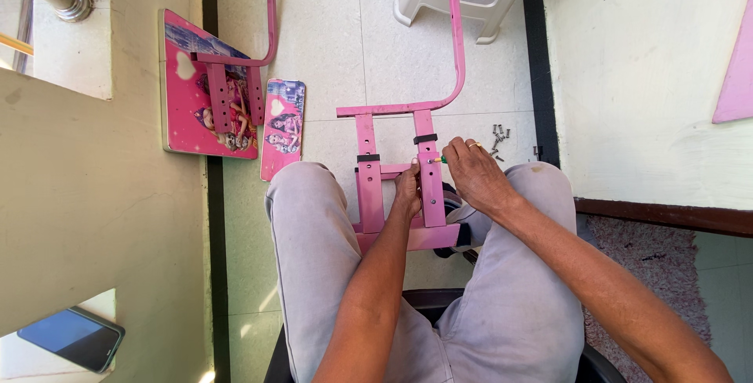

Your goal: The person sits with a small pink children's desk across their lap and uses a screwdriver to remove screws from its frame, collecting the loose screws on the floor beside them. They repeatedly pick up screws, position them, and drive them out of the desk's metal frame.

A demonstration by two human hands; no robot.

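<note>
A pink metal frame (pixel 396 167) stands on the tiled floor (pixel 329 53) between the seated person's knees. The left hand (pixel 407 191) is wrapped around one of its upright bars, and the right hand (pixel 473 173) pinches what looks like a small green-tipped screwdriver (pixel 441 160) against the same bar. Loose screws (pixel 497 136) lie on the floor just beyond the right hand.

Your arms are bare to above the elbow; your right hand (pixel 477 175) wears a gold-coloured ring, and you wear light grey trousers (pixel 314 249), slightly marked.
</note>
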